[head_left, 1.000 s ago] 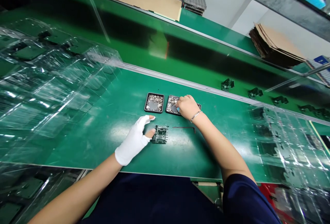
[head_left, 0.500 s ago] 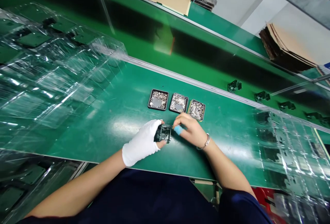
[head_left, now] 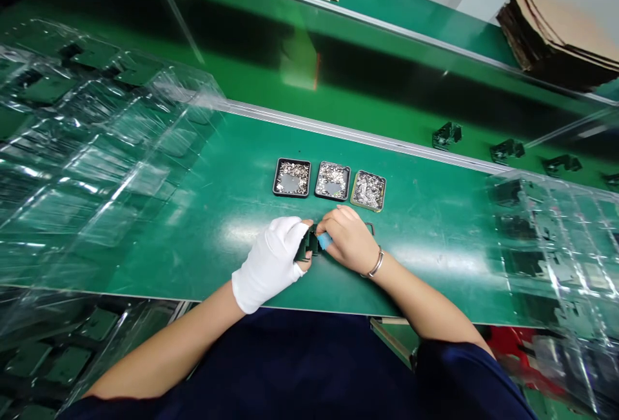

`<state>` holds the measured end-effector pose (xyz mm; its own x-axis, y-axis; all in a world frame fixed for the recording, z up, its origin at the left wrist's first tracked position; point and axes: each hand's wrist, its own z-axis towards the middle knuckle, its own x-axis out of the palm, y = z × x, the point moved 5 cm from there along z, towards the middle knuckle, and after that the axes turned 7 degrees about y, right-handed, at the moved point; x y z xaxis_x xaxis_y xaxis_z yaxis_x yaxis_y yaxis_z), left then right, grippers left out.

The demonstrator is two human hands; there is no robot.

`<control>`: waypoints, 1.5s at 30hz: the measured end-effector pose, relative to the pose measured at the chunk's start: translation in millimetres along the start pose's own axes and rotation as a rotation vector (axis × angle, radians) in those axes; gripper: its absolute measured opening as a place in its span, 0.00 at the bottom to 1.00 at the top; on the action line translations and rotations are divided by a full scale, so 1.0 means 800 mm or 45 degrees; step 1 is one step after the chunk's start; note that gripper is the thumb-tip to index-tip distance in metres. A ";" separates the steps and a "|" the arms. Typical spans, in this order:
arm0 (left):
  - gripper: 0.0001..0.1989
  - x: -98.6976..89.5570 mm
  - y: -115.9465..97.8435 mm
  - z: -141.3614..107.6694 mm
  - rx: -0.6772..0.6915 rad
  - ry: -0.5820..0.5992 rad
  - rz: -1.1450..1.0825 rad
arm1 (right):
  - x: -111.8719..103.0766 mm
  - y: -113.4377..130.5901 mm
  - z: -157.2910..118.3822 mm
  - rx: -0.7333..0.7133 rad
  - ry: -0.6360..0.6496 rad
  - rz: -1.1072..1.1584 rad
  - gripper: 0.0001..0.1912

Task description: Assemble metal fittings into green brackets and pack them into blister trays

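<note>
My left hand (head_left: 269, 261), in a white glove with bare fingertips, grips a small dark plastic housing (head_left: 308, 247) above the green bench. From the right, my right hand (head_left: 349, 238) meets the housing with thumb and fingers pinched together. Blue tape wraps one of its fingers, and a metal bracelet circles the wrist. Whatever lies in that pinch is hidden. Just beyond the knuckles a thin dark-edged loop (head_left: 371, 228) shows; its kind is unclear. Small shiny metal pieces fill a left tray (head_left: 274, 185), a middle tray (head_left: 318, 188) and a right tray (head_left: 353, 197) beyond my hands.
Clear plastic blister trays (head_left: 140, 149) stack up at left, and more clear trays (head_left: 556, 246) stand at right. Behind a metal rail (head_left: 338, 130), several dark housings (head_left: 447, 136) sit on a green strip. Cardboard sheets (head_left: 561, 33) lie on the upper shelf.
My right hand has moved left onto the housing, closing the gap between them. The left hand keeps its grip, with the housing turned somewhat. The camera view has shifted slightly.
</note>
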<state>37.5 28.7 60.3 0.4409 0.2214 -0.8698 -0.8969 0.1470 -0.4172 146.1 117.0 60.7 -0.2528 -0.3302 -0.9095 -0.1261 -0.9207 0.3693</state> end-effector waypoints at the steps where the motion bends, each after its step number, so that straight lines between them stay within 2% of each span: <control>1: 0.19 0.000 -0.001 0.000 0.007 -0.009 0.015 | 0.001 0.000 -0.001 0.003 -0.001 -0.007 0.08; 6: 0.19 0.000 -0.005 0.003 0.011 0.009 0.057 | 0.005 -0.003 -0.002 -0.003 0.030 0.008 0.11; 12: 0.14 0.002 -0.013 0.008 -0.019 0.234 0.256 | 0.012 -0.008 -0.003 0.011 0.130 0.028 0.13; 16: 0.17 -0.002 -0.007 0.007 -0.041 0.250 -0.028 | 0.010 -0.005 -0.003 -0.033 0.152 0.180 0.13; 22: 0.20 -0.001 0.006 -0.001 -0.159 0.224 -0.400 | -0.005 0.000 -0.002 -0.076 0.058 0.359 0.09; 26: 0.19 -0.001 0.003 -0.003 -0.163 0.221 -0.424 | -0.005 0.001 -0.001 -0.050 0.032 0.325 0.06; 31: 0.19 0.000 0.003 -0.005 -0.171 0.133 -0.395 | -0.003 0.001 -0.003 0.123 -0.048 0.286 0.05; 34: 0.23 0.000 0.010 -0.002 -0.203 0.221 -0.535 | -0.002 0.001 -0.005 0.178 -0.058 0.381 0.11; 37: 0.24 -0.004 0.013 0.007 -0.191 0.438 -0.627 | 0.002 0.002 -0.007 0.204 0.006 0.421 0.14; 39: 0.17 -0.009 0.016 0.015 -0.223 0.561 -0.553 | 0.005 0.004 -0.007 0.219 0.036 0.379 0.14; 41: 0.09 -0.013 0.016 0.023 -0.237 0.620 -0.365 | 0.008 0.008 -0.007 0.209 0.070 0.326 0.15; 45: 0.07 -0.014 0.005 0.032 -0.101 0.591 -0.024 | 0.012 0.015 -0.006 0.187 0.126 0.243 0.16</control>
<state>29.6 51.6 75.1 0.4105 -0.2379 -0.8803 -0.8969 0.0691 -0.4369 146.8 101.8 55.6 -0.1912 -0.5204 -0.8323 -0.2249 -0.8021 0.5532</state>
